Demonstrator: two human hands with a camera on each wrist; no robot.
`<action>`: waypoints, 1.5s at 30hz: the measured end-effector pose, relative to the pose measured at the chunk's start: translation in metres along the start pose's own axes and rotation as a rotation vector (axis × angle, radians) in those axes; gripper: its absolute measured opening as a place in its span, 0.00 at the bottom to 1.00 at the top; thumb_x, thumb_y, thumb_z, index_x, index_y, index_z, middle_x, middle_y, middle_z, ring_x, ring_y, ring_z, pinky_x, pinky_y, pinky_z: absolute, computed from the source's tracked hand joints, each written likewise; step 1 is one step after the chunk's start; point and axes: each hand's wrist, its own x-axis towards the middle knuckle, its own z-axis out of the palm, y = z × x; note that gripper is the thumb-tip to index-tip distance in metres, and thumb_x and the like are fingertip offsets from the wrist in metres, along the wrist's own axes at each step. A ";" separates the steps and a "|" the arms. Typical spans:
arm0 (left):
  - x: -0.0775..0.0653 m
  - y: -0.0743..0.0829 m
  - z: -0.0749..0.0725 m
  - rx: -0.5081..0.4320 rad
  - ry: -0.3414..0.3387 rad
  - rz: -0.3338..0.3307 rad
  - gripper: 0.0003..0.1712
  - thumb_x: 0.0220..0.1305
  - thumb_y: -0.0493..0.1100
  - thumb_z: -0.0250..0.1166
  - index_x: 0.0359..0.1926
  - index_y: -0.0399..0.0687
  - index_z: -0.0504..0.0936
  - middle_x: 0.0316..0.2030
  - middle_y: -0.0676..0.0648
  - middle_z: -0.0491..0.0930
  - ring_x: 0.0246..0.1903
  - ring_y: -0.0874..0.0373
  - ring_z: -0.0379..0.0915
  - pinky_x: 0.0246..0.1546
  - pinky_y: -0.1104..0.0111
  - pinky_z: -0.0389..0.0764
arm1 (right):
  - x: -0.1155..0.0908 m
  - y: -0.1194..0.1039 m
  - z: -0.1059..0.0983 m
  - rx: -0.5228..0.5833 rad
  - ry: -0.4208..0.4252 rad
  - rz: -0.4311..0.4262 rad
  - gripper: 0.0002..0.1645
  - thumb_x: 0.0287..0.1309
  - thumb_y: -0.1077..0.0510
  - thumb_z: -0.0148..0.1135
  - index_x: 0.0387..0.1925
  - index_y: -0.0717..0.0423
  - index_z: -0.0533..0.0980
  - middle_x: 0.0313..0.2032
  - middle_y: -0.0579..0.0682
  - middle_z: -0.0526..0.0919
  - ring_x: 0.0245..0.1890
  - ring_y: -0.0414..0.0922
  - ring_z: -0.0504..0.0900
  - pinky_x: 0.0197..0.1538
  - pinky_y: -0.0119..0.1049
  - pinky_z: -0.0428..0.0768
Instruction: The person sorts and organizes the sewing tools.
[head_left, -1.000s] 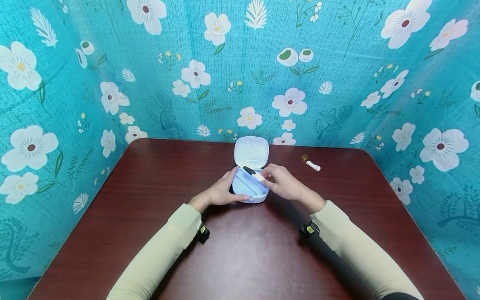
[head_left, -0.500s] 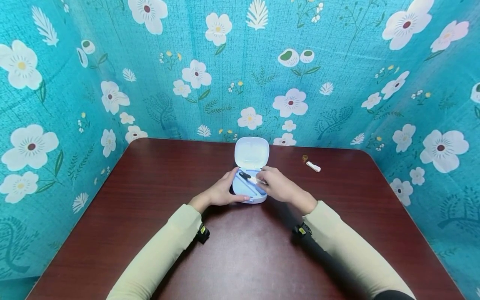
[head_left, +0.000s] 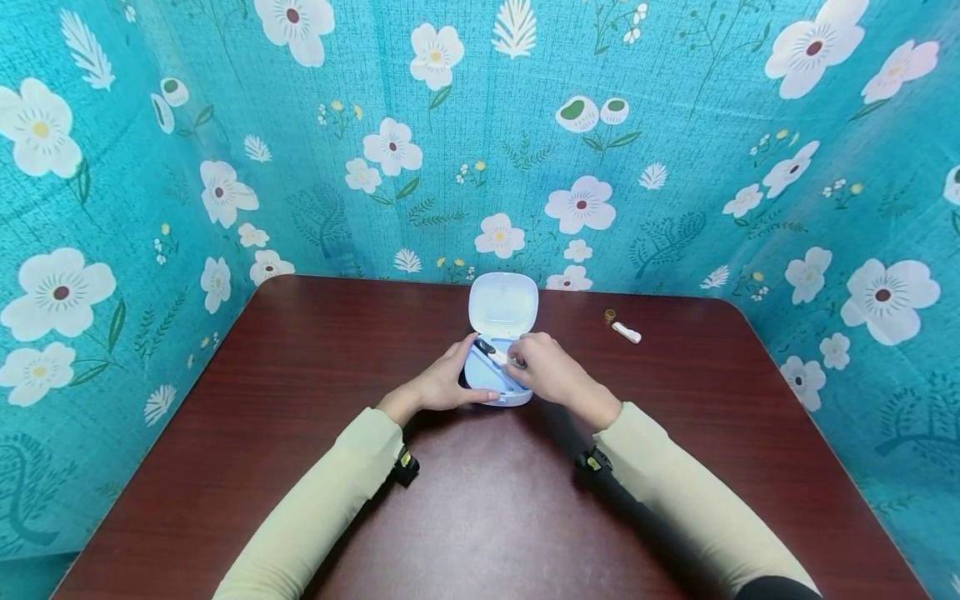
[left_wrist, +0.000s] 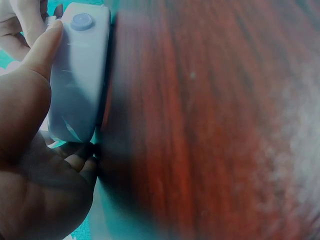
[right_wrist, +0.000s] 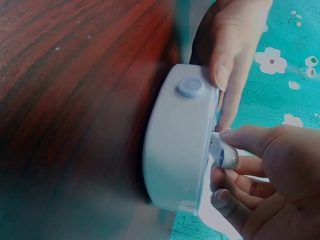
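Note:
A small pale blue case (head_left: 517, 401) stands on the table with its lid (head_left: 503, 302) raised at the back. My left hand (head_left: 442, 379) grips the case's left side, thumb along the front wall near the round button (right_wrist: 191, 88). My right hand (head_left: 555, 371) pinches the white end of a small slim tool (head_left: 497, 356) between thumb and fingers, low over the case's right half. The tool's dark end (head_left: 484, 346) points to the case's back left. In the right wrist view, the white rounded end (right_wrist: 228, 155) shows at the case's rim. A long slot (head_left: 504, 380) marks the case's inside.
Behind the case to the right lie a small white clipper-like piece (head_left: 627, 333) and a small yellowish ring-shaped thing (head_left: 610, 316). The dark red-brown table (head_left: 360, 333) ends at a flowered turquoise curtain (head_left: 450, 167).
My right hand has moved slightly left and down, bringing the tool lower over the case, its dark end shifting left. My left hand and the case have stayed put.

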 end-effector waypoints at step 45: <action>0.002 -0.002 0.000 0.008 -0.001 0.003 0.67 0.60 0.62 0.74 0.83 0.47 0.38 0.77 0.36 0.50 0.74 0.45 0.55 0.73 0.52 0.60 | -0.012 0.003 -0.003 0.011 -0.051 0.092 0.15 0.64 0.54 0.69 0.49 0.56 0.83 0.33 0.51 0.83 0.30 0.43 0.76 0.29 0.36 0.75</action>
